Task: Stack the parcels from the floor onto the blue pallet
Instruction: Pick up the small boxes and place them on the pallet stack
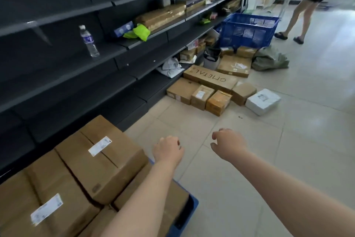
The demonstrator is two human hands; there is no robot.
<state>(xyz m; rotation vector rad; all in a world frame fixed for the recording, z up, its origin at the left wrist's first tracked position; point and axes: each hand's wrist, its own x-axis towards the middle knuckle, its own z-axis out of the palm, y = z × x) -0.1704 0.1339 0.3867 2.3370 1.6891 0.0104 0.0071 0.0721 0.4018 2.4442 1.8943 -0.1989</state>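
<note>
Pale tiled floor (249, 160) beside dark shelving (57, 75). Beyond both hands, well apart, the parcels (211, 94) lie clustered on the tiles; the blue pallet (189, 215) sits under the left forearm, stacked boxes (99, 161) on it. Left hand (168, 149) and right hand (228, 143) hover empty — fingers loosely curled. A blue crate (247, 30) stands farther off.

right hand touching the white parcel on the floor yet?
Apart. The head view shows the right hand loosely curled, holding nothing, with bare floor tiles between it and the white parcel.
</note>
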